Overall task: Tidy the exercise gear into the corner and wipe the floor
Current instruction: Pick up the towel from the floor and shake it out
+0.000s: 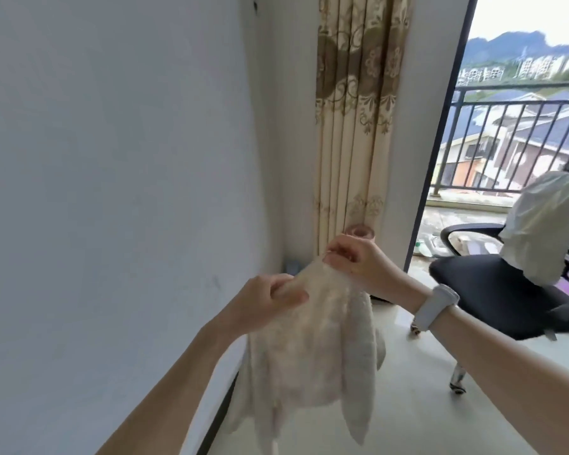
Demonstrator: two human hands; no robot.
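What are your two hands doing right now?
Left hand: pinching the towel at its top edge.
Right hand: pinching the same towel's top.

Both hands hold a cream cloth (312, 349) up before the curtain (355, 119): left hand (266, 307) and right hand (358, 261) pinch its top edge. Right of the curtain stands a black chair (493, 290).

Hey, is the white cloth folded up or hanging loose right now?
Hanging loose. Both the left hand and right hand pinch the cloth at its top edge, and it droops below in bunched folds.
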